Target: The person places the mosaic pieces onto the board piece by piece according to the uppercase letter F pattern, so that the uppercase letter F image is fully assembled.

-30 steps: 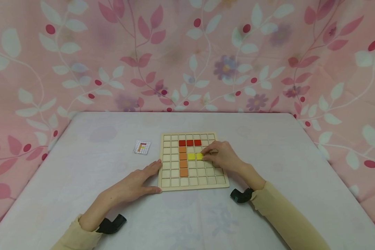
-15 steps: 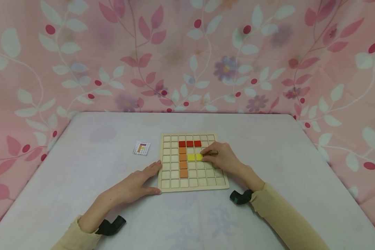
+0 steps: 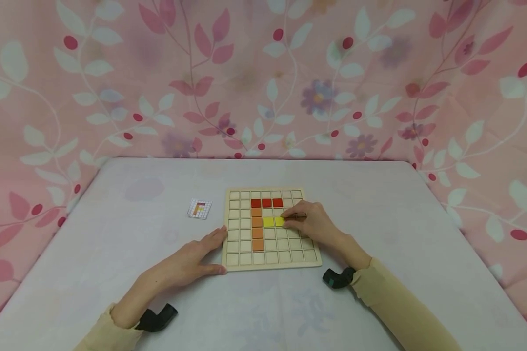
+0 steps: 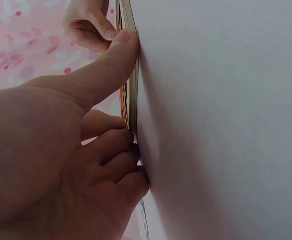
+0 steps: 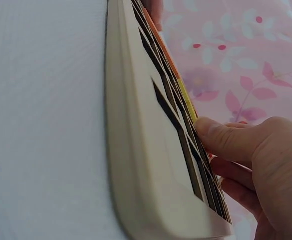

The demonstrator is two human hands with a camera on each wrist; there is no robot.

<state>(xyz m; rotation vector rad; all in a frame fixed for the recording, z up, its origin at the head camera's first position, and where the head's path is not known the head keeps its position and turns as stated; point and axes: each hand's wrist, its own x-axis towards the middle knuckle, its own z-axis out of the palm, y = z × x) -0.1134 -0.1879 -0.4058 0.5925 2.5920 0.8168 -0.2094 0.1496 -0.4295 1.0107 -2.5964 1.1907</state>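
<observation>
A pale wooden grid board (image 3: pixel 230 261) lies flat on the table. Set in its cells are a row of red tiles (image 3: pixel 267 203), a column of orange tiles (image 3: pixel 257 233) and two yellow tiles (image 3: pixel 268 222) side by side. With thumb and index finger my right hand (image 3: pixel 318 224) pinches the right-hand yellow tile (image 3: pixel 278 222), which sits at its cell and is partly covered by the fingertips. My left hand (image 3: pixel 182 263) rests at the board's left side, its extended fingers touching the edge and its thumb (image 4: pixel 108 65) at the near corner.
A small card (image 3: pixel 200 209) printed with a coloured grid pattern lies left of the board. Black devices are worn at both wrists, such as the left wrist camera (image 3: pixel 158 318). A white cloth covers the table (image 3: pixel 355 185); a pink floral curtain (image 3: pixel 263 78) hangs behind it.
Both hands stay nearly where they were, the right fingertips still at the second yellow tile. The whole scene sits slightly lower in the head view.
</observation>
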